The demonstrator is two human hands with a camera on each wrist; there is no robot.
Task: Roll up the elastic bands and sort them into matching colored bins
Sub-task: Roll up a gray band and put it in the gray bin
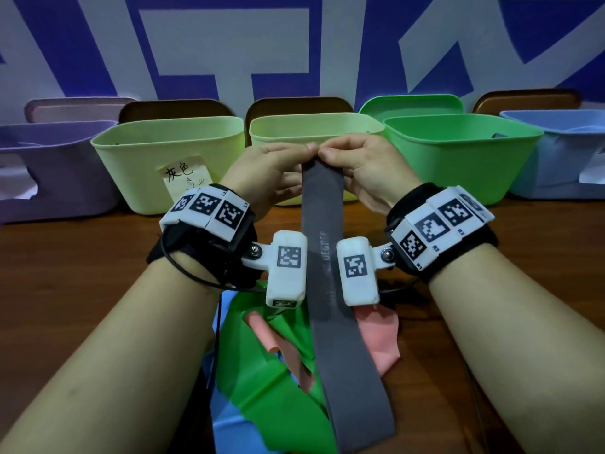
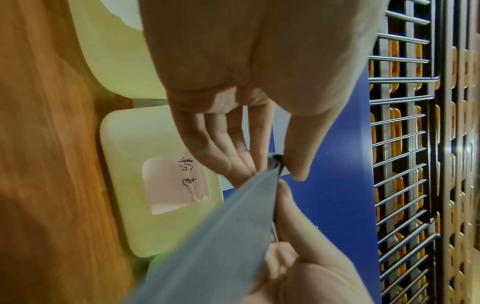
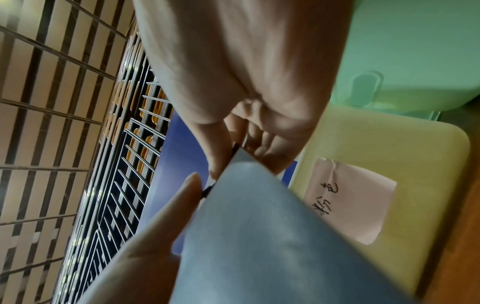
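While the grey band [image 1: 322, 204] trails toward the table's [image 1: 98, 257] near edge, the left hand [image 1: 262, 172] and right hand [image 1: 357, 165] pinch its rolled top end together.

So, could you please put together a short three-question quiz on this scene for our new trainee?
1. True or false: both hands, left and right, pinch the far end of the grey band.
2. Which bin carries the note reading 灰色? A) purple bin B) left yellow bin C) green bin
3. Fill in: under the grey band lie a green band and a ___ band.

Key: 1 true; 2 B; 3 pink.
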